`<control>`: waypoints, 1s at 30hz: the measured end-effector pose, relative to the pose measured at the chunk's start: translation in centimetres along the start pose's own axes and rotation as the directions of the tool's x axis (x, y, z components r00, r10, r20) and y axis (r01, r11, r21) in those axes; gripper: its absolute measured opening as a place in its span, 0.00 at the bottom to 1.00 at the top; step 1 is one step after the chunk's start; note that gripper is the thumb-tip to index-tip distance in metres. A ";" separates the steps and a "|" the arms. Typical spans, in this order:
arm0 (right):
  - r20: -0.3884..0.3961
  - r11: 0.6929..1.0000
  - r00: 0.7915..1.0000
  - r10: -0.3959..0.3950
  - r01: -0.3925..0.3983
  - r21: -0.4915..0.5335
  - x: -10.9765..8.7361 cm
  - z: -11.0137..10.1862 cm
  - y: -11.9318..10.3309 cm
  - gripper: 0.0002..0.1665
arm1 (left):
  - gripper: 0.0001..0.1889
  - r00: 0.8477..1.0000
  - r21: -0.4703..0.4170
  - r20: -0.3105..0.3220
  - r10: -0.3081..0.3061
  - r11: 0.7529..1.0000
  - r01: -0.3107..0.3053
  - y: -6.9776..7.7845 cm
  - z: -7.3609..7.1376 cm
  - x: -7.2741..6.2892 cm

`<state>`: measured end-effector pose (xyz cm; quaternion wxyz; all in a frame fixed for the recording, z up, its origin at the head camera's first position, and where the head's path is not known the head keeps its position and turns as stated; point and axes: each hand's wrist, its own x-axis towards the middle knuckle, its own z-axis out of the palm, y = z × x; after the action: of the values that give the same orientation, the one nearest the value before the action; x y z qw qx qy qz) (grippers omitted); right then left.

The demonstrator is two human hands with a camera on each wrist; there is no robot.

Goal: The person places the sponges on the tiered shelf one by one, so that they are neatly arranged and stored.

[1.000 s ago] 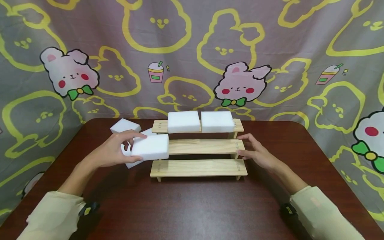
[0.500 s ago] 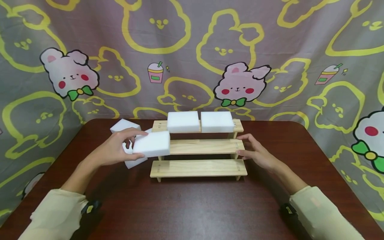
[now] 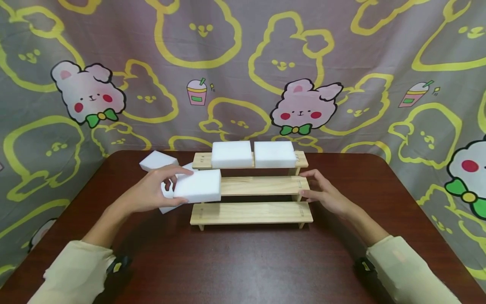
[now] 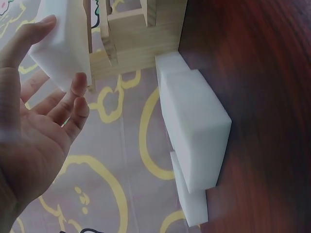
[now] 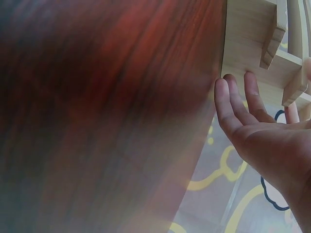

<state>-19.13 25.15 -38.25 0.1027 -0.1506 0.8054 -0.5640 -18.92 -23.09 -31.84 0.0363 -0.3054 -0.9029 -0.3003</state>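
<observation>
My left hand pinches a white foam block by its left end, thumb at the front and fingers at the back. This block overlaps the left part of the middle tier of a three-tier wooden display rack. In the left wrist view the lower fingers of the hand hang loosely below the block. My right hand holds the right end of the middle tier between thumb and index finger. The right wrist view shows its other fingers extended beside the rack's side panel.
Two more white foam blocks, a left one and a right one, lie side by side on the top tier. Loose foam blocks lie on the dark table left of the rack. A patterned curtain hangs behind.
My left hand has carried the foam block to the right over the middle tier, rising slightly and then dipping. The right hand and the rack have stayed put.
</observation>
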 end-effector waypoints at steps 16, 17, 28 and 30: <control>0.001 1.000 1.000 0.008 -0.008 0.008 -0.1 0.0 -0.1 0.31 | 0.33 0.993 -0.057 0.006 0.121 0.991 -0.120 1.3 2.4 1.9; 0.002 1.000 1.000 0.009 -0.009 0.007 -0.1 0.0 -0.2 0.31 | 0.33 0.991 -0.064 0.005 0.132 0.989 -0.131 1.4 2.5 2.0; -0.007 1.000 1.000 -0.002 0.002 -0.007 -0.1 0.0 -0.3 0.30 | 0.32 0.986 -0.136 0.016 0.164 0.978 -0.160 2.6 3.8 3.4; -0.007 1.000 1.000 -0.003 0.003 -0.004 -0.1 0.0 -0.3 0.30 | 0.31 0.985 -0.150 0.022 0.171 0.975 -0.165 2.8 4.0 3.6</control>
<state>-18.99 25.12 -37.98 0.0985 -0.1500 0.8068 -0.5630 -19.74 -17.14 -32.72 0.0230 -0.3878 -0.8496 -0.3568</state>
